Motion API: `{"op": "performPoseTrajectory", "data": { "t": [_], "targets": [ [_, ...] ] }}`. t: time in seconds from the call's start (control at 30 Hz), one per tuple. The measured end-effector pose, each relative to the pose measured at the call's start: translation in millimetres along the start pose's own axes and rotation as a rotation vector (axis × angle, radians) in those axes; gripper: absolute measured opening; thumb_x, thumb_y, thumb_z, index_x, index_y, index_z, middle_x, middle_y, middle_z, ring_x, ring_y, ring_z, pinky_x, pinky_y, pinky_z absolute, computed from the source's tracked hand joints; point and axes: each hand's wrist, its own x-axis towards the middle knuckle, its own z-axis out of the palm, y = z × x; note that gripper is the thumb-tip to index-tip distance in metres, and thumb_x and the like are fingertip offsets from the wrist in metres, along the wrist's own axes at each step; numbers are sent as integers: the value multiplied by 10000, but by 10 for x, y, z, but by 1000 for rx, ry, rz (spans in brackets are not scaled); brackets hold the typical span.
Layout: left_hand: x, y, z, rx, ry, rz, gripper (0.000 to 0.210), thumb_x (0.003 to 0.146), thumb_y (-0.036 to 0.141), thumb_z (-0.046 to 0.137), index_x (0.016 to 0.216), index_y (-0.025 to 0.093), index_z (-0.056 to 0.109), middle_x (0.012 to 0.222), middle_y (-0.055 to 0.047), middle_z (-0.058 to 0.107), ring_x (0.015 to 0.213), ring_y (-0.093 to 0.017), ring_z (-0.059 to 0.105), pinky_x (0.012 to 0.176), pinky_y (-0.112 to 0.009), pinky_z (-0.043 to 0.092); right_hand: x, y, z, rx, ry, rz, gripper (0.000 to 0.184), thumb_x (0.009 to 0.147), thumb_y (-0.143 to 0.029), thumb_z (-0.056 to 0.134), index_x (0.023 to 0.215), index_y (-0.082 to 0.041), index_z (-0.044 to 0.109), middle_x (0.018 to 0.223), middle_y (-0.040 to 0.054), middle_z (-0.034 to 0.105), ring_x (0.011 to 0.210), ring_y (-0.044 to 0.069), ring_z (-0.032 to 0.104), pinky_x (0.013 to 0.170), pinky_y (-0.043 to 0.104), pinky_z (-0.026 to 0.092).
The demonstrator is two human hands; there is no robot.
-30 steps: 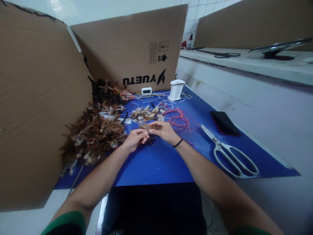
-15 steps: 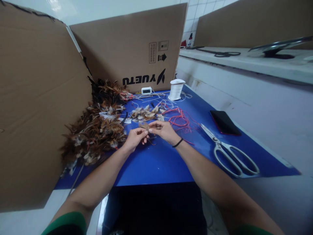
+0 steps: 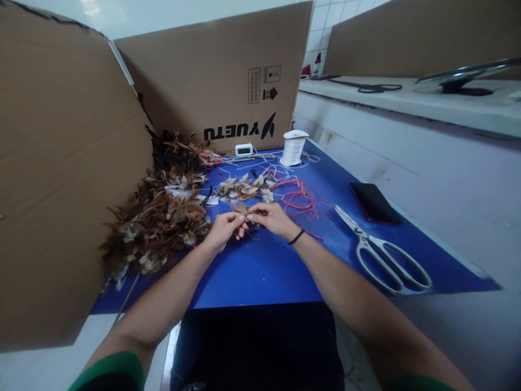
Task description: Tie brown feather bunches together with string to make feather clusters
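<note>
Thumb and fingers of my left hand pinch a small brown feather bunch from the left. My right hand, with a black band at the wrist, closes on the same bunch from the right, so the fingertips of both hands meet. The fingers hide most of the bunch. Just beyond it lies a row of pale and brown feathers. Red strings spread out to the right of that row. A large heap of brown feathers sits to the left of my left hand.
Silver scissors and a black phone lie on the blue table mat at the right. A white spool and a small white display device stand at the back. Cardboard panels wall the left and back.
Both hands hold the feather bunch in nearly the same place, with only slight finger movement. The view has shifted a little.
</note>
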Motion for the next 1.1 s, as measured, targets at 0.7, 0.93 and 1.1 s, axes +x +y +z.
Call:
{"op": "performPoseTrajectory", "data": {
  "t": [0.7, 0.93, 1.1],
  "targets": [
    [96, 1, -89, -274, 243, 105, 286, 636, 339, 728, 761, 119, 594, 623, 25, 546, 426, -31, 454, 378, -167, 298, 79, 145, -72, -996, 84, -280, 208, 842, -191, 523, 973, -200, 685, 950, 85, 648, 941, 214, 529, 845, 358, 385],
    [100, 3, -92, -287, 235, 110, 263, 647, 321, 726, 743, 117, 590, 625, 19, 539, 420, -31, 447, 376, -167, 289, 110, 115, -37, -1031, 86, -281, 150, 818, -194, 546, 857, -169, 689, 891, 89, 643, 896, 218, 539, 799, 348, 393],
    [90, 6, -89, -290, 231, 92, 285, 634, 331, 736, 762, 117, 596, 625, 21, 538, 423, -27, 447, 377, -159, 294, 116, 132, -93, -597, 226, -180, 105, 760, -193, 569, 790, -176, 668, 759, 31, 649, 679, 140, 556, 668, 276, 420]
  ]
}}
